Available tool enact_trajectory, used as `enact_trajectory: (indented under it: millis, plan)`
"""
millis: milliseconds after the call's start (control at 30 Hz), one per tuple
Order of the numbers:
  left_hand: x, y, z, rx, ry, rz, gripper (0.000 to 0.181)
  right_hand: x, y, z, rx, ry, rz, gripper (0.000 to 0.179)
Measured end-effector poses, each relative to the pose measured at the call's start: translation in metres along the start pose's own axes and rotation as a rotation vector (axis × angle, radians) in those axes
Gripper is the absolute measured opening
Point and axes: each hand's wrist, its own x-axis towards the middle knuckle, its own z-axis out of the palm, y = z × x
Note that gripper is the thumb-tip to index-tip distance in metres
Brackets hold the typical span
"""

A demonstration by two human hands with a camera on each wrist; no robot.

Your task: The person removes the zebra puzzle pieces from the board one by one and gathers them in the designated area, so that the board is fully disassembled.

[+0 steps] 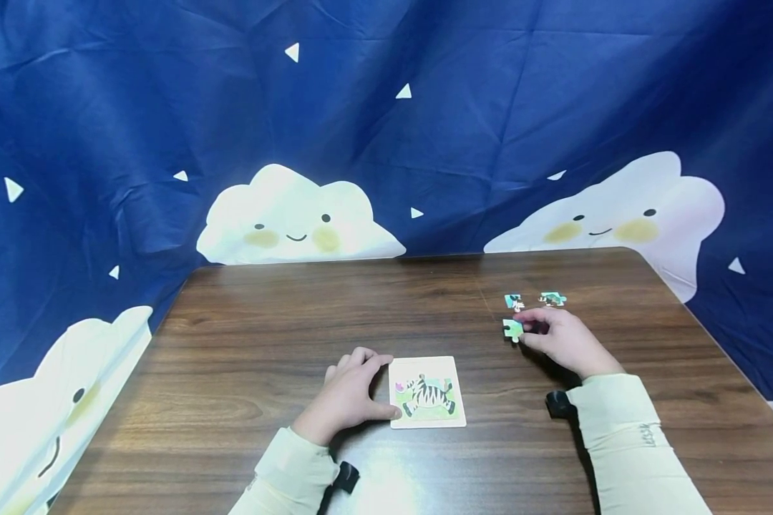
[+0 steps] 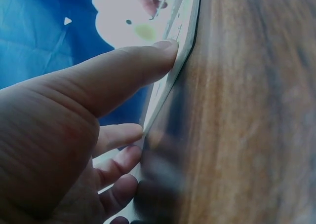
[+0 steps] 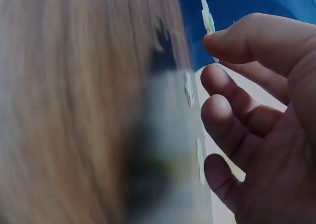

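A square puzzle board (image 1: 428, 421) with a pale rim lies on the table, showing a striped zebra on green. My left hand (image 1: 351, 395) rests at its left side, thumb (image 2: 148, 61) on the near corner and index finger by the far corner. Between thumb and fingertips, my right hand (image 1: 563, 340) pinches a green and blue puzzle piece (image 1: 512, 330). In the right wrist view this piece (image 3: 206, 17) stands edge-on above the tabletop. Just beyond that hand lie two loose pieces, a blue one with black and white stripes (image 1: 512, 301) and a teal one (image 1: 554, 298).
The brown wooden table (image 1: 283, 315) reaches back to a blue curtain (image 1: 451, 143) printed with smiling white clouds. Black straps with small camera mounts (image 1: 559, 405) sit at both wrists, below light sleeves.
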Motion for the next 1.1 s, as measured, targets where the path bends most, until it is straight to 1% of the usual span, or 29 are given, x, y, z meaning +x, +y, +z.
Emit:
enact_trajectory:
  millis: [267, 367, 433, 600, 733, 933, 1033, 1100]
  plan:
    - [-0.001, 0.000, 0.000, 0.003, 0.000, -0.003, 0.086, -0.005, 0.020, -0.009, 0.014, -0.046, 0.074, 0.028]
    - [-0.001, 0.000, -0.001, 0.001, 0.002, -0.003, 0.086, -0.008, 0.029, -0.013, 0.032, -0.045, 0.110, 0.031]
    - [-0.001, 0.001, -0.001, -0.001, 0.001, -0.003, 0.086, -0.009, 0.034, -0.016, 0.078, -0.032, 0.136, 0.034]
    - [-0.001, 0.001, -0.001, -0.006, 0.002, -0.002, 0.085, -0.012, 0.046, -0.021, 0.187, 0.031, 0.178, 0.041]
    - [-0.001, 0.000, 0.001, -0.005, 0.006, -0.004, 0.085, -0.012, 0.055, -0.022, 0.218, 0.075, 0.210, 0.044]
    - [0.000, -0.002, 0.004, 0.002, 0.003, -0.004, 0.086, -0.014, 0.070, -0.027, 0.295, 0.146, 0.197, 0.043]
    - [0.000, -0.003, 0.004, 0.013, 0.006, -0.002, 0.086, -0.014, 0.077, -0.033, 0.312, 0.151, 0.193, 0.044]
    - [0.001, -0.003, 0.003, 0.015, 0.009, -0.004, 0.086, -0.014, 0.081, -0.037, 0.302, 0.134, 0.211, 0.044]
